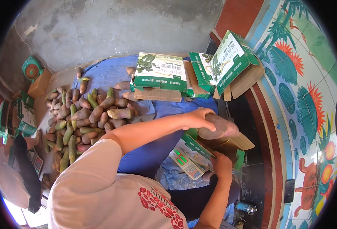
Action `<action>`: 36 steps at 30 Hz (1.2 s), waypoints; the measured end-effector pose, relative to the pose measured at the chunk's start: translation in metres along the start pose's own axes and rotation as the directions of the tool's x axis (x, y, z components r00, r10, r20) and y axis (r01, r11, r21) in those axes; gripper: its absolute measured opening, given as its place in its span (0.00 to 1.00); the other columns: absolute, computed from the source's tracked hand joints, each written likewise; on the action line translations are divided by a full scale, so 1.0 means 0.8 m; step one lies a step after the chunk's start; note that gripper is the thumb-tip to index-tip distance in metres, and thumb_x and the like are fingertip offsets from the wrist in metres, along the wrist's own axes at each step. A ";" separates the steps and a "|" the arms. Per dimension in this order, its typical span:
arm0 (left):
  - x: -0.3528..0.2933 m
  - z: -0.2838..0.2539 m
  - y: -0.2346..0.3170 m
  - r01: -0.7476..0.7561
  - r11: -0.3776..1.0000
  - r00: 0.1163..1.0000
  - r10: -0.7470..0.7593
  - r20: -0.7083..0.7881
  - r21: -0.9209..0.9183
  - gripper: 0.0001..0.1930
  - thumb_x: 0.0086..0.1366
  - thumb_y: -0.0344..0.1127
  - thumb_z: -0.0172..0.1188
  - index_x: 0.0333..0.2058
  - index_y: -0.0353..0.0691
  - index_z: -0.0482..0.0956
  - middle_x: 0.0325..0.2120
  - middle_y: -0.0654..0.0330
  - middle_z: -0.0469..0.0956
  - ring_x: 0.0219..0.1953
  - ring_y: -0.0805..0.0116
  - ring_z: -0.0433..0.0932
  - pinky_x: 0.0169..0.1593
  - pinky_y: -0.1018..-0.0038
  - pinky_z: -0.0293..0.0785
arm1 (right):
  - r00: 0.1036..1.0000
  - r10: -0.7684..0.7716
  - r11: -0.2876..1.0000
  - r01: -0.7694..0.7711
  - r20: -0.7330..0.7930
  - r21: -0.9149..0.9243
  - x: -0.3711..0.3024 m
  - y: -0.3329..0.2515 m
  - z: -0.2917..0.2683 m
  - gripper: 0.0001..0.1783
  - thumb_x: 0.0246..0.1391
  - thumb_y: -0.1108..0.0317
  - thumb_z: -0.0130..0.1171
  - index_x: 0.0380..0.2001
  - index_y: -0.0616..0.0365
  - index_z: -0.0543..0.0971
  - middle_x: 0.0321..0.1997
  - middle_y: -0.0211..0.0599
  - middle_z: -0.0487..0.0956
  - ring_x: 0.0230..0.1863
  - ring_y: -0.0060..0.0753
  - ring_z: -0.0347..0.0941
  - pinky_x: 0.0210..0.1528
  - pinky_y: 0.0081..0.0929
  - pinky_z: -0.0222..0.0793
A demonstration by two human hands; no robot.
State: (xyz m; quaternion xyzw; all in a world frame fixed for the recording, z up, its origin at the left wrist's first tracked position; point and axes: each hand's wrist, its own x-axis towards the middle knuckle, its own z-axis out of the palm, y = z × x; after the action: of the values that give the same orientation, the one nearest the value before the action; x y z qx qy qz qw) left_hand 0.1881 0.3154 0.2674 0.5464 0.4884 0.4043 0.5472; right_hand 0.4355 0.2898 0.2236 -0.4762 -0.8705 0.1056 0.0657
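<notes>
A large, soil-coated radish [221, 129] is in my left hand [199, 119], whose fingers wrap around its near end. It is held over an open green-and-white cardboard box [196, 148] with its brown flaps spread. My right hand [222, 165] is closed on the near side edge of that box. Beneath the box, a digital scale [187, 165] with lit green displays sticks out on its left. The contents of the box are mostly hidden from this angle.
A big heap of radishes [86, 114], green and muddy purple, lies left on a blue sheet [107, 68]. Green-and-white boxes [160, 72] stand behind. At the left edge is another person [8, 177], partly seen. A phone [289, 191] and a blue canister [246, 207] are at right.
</notes>
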 end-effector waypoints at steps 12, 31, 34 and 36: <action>0.064 0.066 -0.056 0.070 0.661 0.974 -0.206 0.091 0.747 0.39 0.34 0.50 0.66 0.49 0.40 0.70 0.33 0.53 0.78 0.36 0.60 0.78 0.40 0.67 0.73 | 0.997 0.045 0.999 -0.045 0.070 -0.004 0.004 -0.004 -0.004 0.13 0.45 0.64 0.58 0.37 0.51 0.78 0.34 0.44 0.78 0.37 0.47 0.74 0.39 0.40 0.69; 0.082 0.075 -0.107 -0.150 0.468 0.921 -0.254 0.295 0.871 0.32 0.44 0.46 0.65 0.50 0.45 0.71 0.43 0.51 0.74 0.46 0.54 0.73 0.48 0.63 0.70 | 0.999 -0.006 0.999 0.008 0.054 -0.032 0.007 -0.004 0.004 0.11 0.47 0.64 0.56 0.35 0.51 0.79 0.32 0.39 0.78 0.36 0.43 0.74 0.38 0.37 0.69; 0.083 0.072 -0.109 -0.145 0.509 0.943 -0.190 0.274 0.849 0.27 0.48 0.44 0.63 0.48 0.44 0.73 0.43 0.50 0.74 0.46 0.54 0.73 0.48 0.62 0.69 | 0.999 -0.009 0.999 0.011 0.048 -0.037 0.007 0.002 0.008 0.10 0.47 0.64 0.55 0.34 0.51 0.79 0.31 0.39 0.78 0.36 0.43 0.74 0.37 0.37 0.69; 0.081 0.067 -0.103 -0.129 0.531 0.944 -0.192 0.267 0.837 0.25 0.49 0.44 0.61 0.48 0.43 0.73 0.43 0.50 0.75 0.46 0.54 0.73 0.48 0.62 0.69 | 0.998 -0.011 1.000 0.012 0.054 -0.026 0.006 0.004 0.010 0.09 0.47 0.64 0.55 0.33 0.51 0.79 0.31 0.39 0.78 0.35 0.43 0.74 0.37 0.37 0.69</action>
State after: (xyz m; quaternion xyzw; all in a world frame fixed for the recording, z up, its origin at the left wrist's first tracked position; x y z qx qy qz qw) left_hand 0.2460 0.3615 0.1753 0.7922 0.5345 0.0102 0.2943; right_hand 0.4335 0.2945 0.2156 -0.4690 -0.8760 0.1066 0.0363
